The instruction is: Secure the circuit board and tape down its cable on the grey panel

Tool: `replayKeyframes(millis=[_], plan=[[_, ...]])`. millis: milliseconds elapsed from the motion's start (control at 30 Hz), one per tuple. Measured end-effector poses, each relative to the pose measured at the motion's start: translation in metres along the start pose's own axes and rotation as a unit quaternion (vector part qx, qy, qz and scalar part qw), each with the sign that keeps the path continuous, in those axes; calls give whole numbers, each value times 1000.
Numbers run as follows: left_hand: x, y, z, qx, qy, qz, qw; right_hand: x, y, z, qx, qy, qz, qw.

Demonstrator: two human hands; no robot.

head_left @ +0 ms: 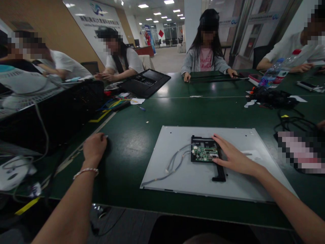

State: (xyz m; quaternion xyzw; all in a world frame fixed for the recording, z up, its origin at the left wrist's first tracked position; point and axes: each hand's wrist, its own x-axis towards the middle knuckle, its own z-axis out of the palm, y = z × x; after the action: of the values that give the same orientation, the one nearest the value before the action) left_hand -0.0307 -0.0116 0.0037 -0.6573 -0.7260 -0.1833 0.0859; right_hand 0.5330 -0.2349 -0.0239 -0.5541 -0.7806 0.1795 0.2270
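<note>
A grey metal-backed display panel [157, 159] lies flat in front of me. On it rests a black plastic bracket [218, 174] bearing a green circuit board [204, 154], with grey cables [175, 162] trailing to the left. My right hand [235, 157] grips the bracket's right side, thumb and fingers on either side of it. To the left of the panel, my left hand [95, 149] is closed over the table; a small pale tip shows at its fingers, too little to name.
Across the green table [127, 145], a person holds a long dark strip [218, 80]. A black monitor housing [146, 83], coloured wires [114, 104] and a small screwdriver [141, 108] lie at back left. Bottles [270, 74] and a black cable heap [271, 97] stand right.
</note>
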Motion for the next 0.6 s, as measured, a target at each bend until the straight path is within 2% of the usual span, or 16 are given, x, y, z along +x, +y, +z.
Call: replayKeyframes(millis=[133,367,600], plan=[[3,-7,8,47,9,20,999,-1,1,0,-7,-1,2,1000],[4,-12,13,130,36,13,991,-2,0,-2,-3,2,1,1000],[0,-8,10,89,15,-6,996,-2,1,0,-12,-3,1,1000]])
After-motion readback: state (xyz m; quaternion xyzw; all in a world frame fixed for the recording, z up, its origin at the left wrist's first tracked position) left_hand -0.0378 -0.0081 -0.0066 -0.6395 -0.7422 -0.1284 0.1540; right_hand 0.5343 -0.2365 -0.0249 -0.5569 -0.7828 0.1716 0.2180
